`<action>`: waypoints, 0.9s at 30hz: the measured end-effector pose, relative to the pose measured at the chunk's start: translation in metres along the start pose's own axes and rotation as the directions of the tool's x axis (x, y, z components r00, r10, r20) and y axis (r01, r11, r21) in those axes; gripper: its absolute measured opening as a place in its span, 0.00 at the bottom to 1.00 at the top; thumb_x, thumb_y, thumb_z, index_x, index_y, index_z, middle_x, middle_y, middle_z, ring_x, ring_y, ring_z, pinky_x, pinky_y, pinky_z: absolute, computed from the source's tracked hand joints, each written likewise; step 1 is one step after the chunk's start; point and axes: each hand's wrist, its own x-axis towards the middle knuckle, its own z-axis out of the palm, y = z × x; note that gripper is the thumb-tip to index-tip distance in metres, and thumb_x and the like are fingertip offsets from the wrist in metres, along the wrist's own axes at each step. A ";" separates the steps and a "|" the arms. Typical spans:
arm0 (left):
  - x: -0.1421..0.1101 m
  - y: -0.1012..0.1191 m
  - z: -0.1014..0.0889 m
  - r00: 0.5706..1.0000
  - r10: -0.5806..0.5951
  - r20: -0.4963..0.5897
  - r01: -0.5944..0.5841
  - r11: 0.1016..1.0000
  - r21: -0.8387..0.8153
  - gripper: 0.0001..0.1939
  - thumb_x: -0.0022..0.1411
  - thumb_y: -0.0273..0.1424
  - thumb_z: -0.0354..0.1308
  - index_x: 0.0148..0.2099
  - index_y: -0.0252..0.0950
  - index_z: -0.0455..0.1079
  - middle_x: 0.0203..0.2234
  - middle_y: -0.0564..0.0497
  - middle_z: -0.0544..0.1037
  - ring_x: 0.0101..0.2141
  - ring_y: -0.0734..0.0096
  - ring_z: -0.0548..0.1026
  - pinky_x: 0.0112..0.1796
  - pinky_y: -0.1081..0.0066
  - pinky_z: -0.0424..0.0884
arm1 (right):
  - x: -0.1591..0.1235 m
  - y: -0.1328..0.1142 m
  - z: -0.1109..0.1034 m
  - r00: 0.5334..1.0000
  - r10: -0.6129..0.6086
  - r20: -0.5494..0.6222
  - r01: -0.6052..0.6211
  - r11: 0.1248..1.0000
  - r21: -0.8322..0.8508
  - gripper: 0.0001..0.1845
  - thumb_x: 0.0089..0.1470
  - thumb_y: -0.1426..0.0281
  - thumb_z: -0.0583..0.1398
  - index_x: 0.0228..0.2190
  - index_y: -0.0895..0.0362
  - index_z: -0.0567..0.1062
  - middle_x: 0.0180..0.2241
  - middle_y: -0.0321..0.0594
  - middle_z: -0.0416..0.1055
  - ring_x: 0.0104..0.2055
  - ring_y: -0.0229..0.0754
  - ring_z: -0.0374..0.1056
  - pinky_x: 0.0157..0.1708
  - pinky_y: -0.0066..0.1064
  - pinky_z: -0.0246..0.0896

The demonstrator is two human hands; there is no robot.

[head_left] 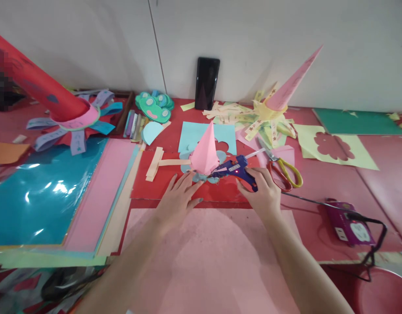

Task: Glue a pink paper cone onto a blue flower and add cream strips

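Note:
In the head view my right hand [263,192] is wrapped round the handle of a dark blue hot glue gun [233,167], its red light lit and a glue stick out of its back. The nozzle points left, at the base of a pink paper cone [205,152]. That cone stands upright on a light blue paper flower [187,158]. My left hand [179,192] lies with fingers spread at the flower's near edge. Its fingertips are by the nozzle; whether they touch the cone I cannot tell. Cream paper strips [156,163] reach out to the left of the cone.
Red-yellow scissors [287,172] lie right of the glue gun. A black cable runs to a purple power box [349,224]. Behind stand a phone [207,83] and a finished pink-yellow paper piece [286,91]. Left are a red paper tube [56,98] and coloured sheets [50,192].

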 end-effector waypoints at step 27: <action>0.000 -0.001 -0.001 1.000 0.013 0.021 -0.014 0.999 0.048 0.23 0.69 0.41 0.40 0.61 0.39 0.59 0.61 0.42 0.59 0.61 0.59 0.56 0.59 0.51 0.51 | 0.001 -0.001 -0.001 0.986 -0.148 -0.080 0.149 0.989 0.006 0.13 0.50 0.71 0.61 0.40 0.53 0.70 0.33 0.38 0.73 0.32 0.37 0.72 0.29 0.25 0.68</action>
